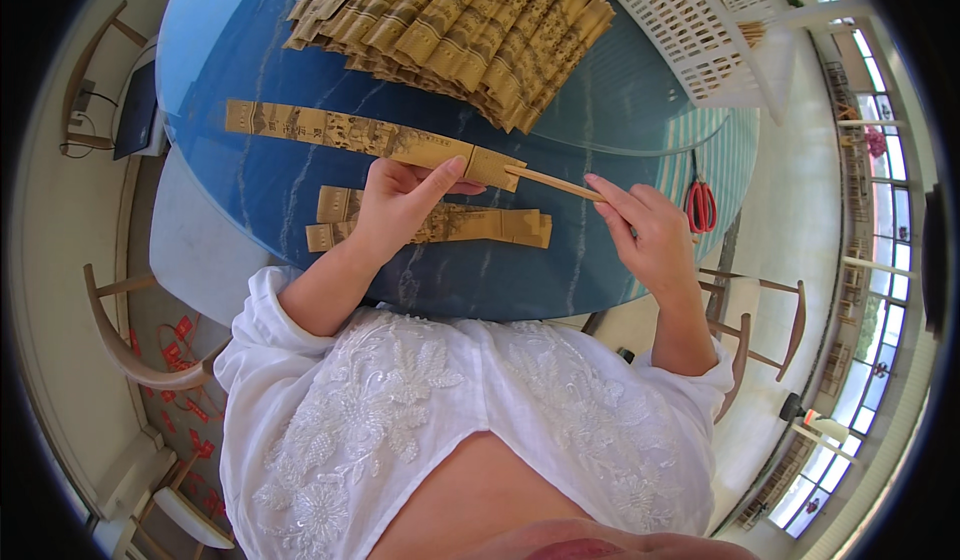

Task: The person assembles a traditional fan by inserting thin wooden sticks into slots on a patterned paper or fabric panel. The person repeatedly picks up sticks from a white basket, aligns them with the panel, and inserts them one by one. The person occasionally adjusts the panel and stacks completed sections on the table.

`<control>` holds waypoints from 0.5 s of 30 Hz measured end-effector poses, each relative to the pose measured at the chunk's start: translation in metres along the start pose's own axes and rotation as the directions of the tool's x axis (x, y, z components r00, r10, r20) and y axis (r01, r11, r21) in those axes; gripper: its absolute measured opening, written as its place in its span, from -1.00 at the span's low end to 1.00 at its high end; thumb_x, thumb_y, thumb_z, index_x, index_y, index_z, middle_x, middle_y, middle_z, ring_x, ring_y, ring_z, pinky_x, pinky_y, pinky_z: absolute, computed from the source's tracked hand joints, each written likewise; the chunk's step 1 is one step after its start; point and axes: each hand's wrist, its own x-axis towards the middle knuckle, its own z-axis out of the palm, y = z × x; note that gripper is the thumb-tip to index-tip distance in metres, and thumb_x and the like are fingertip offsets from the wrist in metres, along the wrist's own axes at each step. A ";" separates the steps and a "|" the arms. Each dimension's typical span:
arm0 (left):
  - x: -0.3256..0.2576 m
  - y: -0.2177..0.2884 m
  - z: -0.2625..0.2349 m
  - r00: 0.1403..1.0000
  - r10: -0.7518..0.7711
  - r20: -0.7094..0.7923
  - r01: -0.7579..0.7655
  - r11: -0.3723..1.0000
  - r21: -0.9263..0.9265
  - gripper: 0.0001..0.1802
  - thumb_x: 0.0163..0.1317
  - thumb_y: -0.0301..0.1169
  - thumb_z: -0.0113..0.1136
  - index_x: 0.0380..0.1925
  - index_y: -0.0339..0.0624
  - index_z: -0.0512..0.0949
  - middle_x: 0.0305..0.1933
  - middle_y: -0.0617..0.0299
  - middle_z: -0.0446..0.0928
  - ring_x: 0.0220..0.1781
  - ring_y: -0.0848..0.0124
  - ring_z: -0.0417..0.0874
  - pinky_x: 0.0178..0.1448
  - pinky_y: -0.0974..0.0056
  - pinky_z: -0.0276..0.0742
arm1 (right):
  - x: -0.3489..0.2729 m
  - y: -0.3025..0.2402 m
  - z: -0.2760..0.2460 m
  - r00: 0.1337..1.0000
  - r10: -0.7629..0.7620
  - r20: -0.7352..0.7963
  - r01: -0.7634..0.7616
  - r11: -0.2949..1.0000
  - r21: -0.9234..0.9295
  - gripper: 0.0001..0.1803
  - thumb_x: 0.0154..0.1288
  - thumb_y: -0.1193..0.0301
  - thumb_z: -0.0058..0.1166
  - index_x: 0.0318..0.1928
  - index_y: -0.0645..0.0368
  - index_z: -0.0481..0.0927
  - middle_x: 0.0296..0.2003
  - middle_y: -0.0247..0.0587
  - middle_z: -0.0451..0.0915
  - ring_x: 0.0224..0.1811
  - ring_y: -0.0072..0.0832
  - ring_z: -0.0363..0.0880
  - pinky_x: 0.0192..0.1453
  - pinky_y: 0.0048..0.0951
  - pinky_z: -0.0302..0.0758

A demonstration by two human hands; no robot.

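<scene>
My left hand is closed on a long, narrow gold paper sleeve with dark printing, thumb on top near its right part. The sleeve is held slightly above the blue table. In my right hand, fingertips pinch the outer end of light wooden chopsticks; their other end sits in the sleeve's right end. Whether it is one stick or a pair, I cannot tell for sure. Several more gold paper sleeves lie flat below my left hand, partly hidden by it.
A large fanned pile of gold sleeves covers the table's far side. A white slotted basket stands at the far right, with thin sticks behind it. Red-handled scissors lie near the right edge of the round blue marbled table. Wooden chairs stand around.
</scene>
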 end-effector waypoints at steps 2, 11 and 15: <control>0.000 0.000 0.001 1.000 -0.026 0.017 0.026 0.999 -0.019 -0.76 0.32 -0.49 0.07 -0.13 -0.48 0.52 -0.13 -0.01 0.60 -0.14 0.28 0.66 -0.03 0.24 0.64 | 0.003 -0.002 0.003 1.000 -0.026 0.002 0.026 1.000 0.018 -0.68 0.17 0.38 0.18 -0.02 -0.04 0.62 -0.65 -0.30 0.29 -0.62 -0.43 0.32 -0.54 -0.39 0.29; -0.001 0.002 0.003 0.998 -0.047 0.032 0.045 0.997 0.062 -0.75 0.32 -0.47 0.08 -0.12 -0.47 0.52 -0.13 -0.02 0.60 -0.13 0.29 0.67 -0.05 0.25 0.65 | 0.015 -0.021 0.015 0.990 0.014 0.139 -0.059 0.943 0.327 -0.60 0.20 0.43 0.15 0.09 0.05 0.54 -0.58 -0.30 0.41 -0.55 -0.44 0.40 -0.46 -0.45 0.36; 0.000 0.005 -0.003 1.000 -0.017 -0.008 0.017 1.000 0.015 -0.74 0.31 -0.45 0.10 -0.13 -0.48 0.52 -0.16 -0.03 0.61 -0.15 0.27 0.68 -0.05 0.25 0.65 | -0.013 0.012 -0.001 0.977 0.203 0.071 -0.213 0.865 0.454 -0.65 0.22 0.53 0.11 0.04 0.10 0.59 -0.55 -0.33 0.46 -0.56 -0.58 0.36 -0.46 -0.54 0.32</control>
